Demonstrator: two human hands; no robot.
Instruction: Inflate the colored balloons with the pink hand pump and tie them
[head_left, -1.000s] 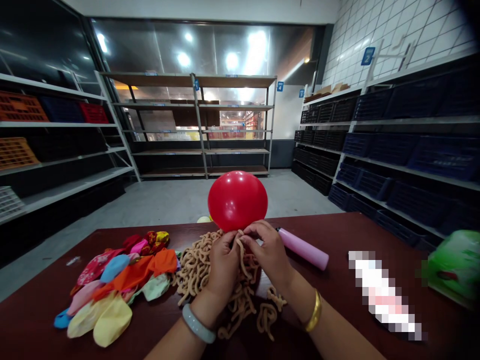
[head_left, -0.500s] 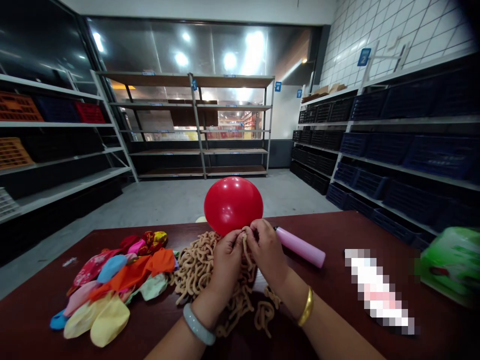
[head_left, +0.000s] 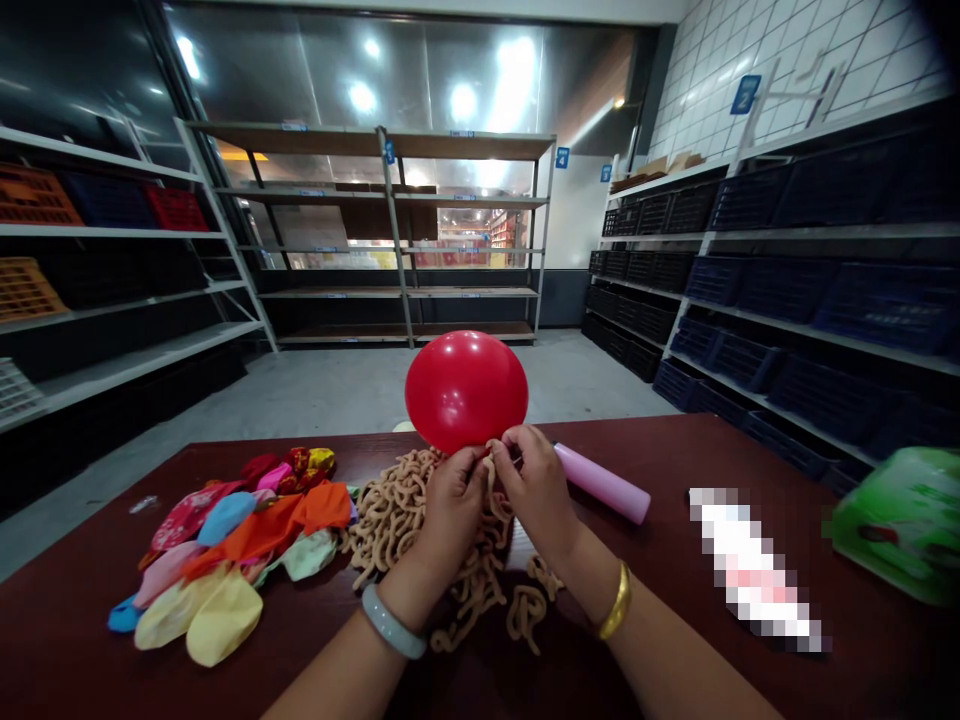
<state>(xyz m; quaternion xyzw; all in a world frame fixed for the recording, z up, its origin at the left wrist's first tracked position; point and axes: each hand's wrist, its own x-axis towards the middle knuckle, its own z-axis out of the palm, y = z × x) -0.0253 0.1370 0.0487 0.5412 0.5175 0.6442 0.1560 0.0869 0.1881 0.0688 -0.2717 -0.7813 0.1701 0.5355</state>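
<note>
An inflated red balloon (head_left: 466,390) stands at the centre of the head view, just beyond my fingertips. Its neck is pinched by my left hand (head_left: 456,505), which wears a pale bangle. A thin tan cord-like loop (head_left: 491,472) hangs between the fingertips, and my right hand (head_left: 536,480), with a gold bangle, is closed on its upper end beside the neck. How the loop sits against the neck is hidden by the fingers. Below both hands spreads a heap of tan cord-like loops (head_left: 394,510), with a few loose ones nearer me.
Deflated balloons in many colours (head_left: 247,545) lie left on the dark red table (head_left: 315,640). A pink cylinder, likely a hand pump (head_left: 604,483), lies right of my right hand. Farther right are a pixelated item (head_left: 757,570) and a green plastic package (head_left: 896,525). Shelves with crates stand around.
The view has tipped down slightly, so the shelves sit higher in it. My fingers have shifted a little at the balloon's neck, and both hands stay closed there.
</note>
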